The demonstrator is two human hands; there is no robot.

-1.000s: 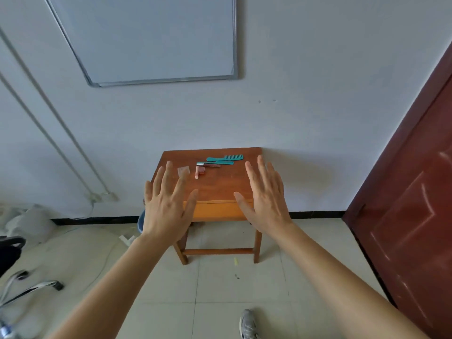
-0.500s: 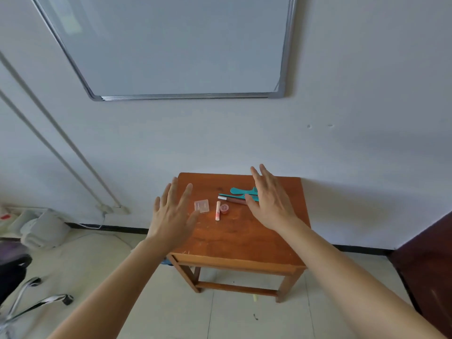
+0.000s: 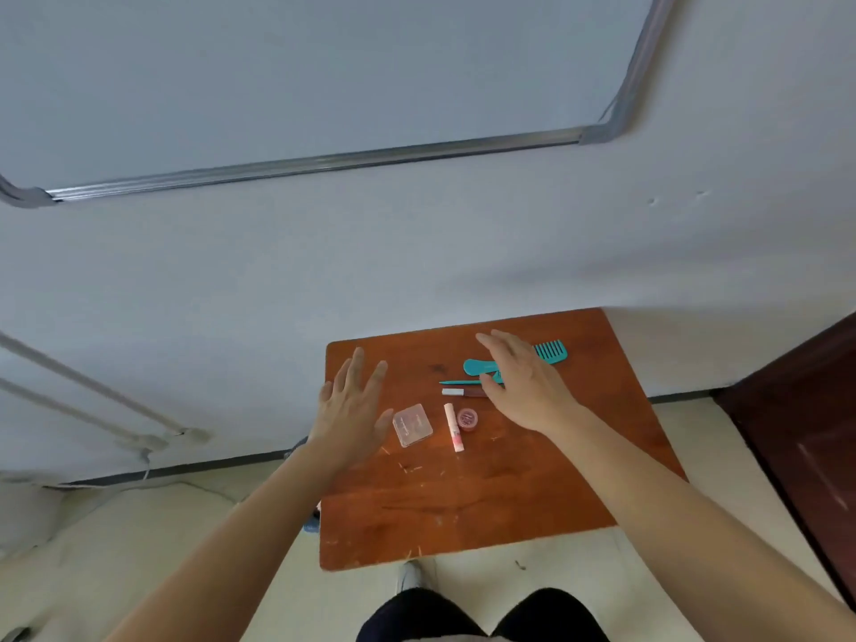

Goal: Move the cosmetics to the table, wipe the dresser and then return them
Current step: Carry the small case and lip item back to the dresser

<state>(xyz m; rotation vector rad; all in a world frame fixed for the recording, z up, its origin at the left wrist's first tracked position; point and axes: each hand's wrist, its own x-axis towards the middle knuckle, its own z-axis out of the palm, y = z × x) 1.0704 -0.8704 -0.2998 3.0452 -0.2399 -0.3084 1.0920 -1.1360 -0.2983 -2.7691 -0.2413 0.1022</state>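
A pale wall (image 3: 417,252) with a whiteboard (image 3: 324,162) hung on it backs a small wooden worktop (image 3: 463,502). This is presumably the dresser, since the cosmetics lie on it, grouped toward the wall side. A dark red door (image 3: 810,433) stands to the right.

The left hand (image 3: 352,419) is flat and empty, its fingers (image 3: 356,368) straight and spread. It sits just beside the clear square case (image 3: 412,424), probably lined up to take that first. The right hand (image 3: 523,386) is equally open and holds nothing. Its fingers (image 3: 491,340) reach over the middle of the teal comb (image 3: 551,351) (whether they touch it I cannot tell).

A thin teal stick (image 3: 463,382) and a lip gloss tube (image 3: 456,392) lie just under its thumb. Between the hands rest a pink tube (image 3: 453,426) and a round red pot (image 3: 467,419), side by side. Nothing looks lifted yet, so the clearing step seems about to begin, one hand to each cluster.
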